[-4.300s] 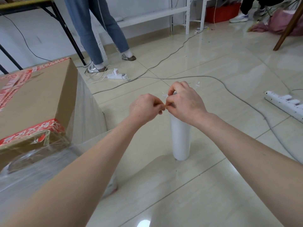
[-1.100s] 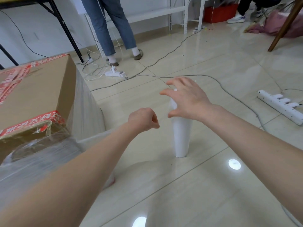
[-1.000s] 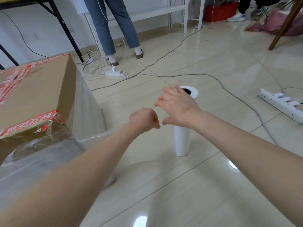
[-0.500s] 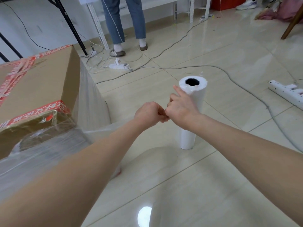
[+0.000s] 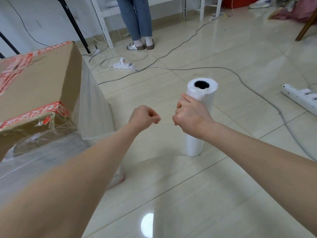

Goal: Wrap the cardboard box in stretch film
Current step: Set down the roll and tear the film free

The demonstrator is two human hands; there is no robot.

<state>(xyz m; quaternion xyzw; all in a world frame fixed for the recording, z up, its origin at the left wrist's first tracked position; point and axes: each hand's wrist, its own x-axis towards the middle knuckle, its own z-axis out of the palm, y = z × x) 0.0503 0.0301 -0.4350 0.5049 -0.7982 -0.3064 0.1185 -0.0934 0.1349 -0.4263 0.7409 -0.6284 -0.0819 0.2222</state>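
Here, cylindrical white roll [image 5: 193,145], film-sheathed box [image 5: 39,86]

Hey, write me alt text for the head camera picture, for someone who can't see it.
A person's right hand grips the upper part of a white stretch film roll standing upright on a tiled floor; the left hand, curled, hangs beside it, not touching. At left sits a cardboard box partly covered in clear film.

The right hand [image 5: 190,117] is gripping the upright film roll [image 5: 206,102] on the floor [image 5: 223,186], while the left hand [image 5: 145,115] is hovering fisted beside it
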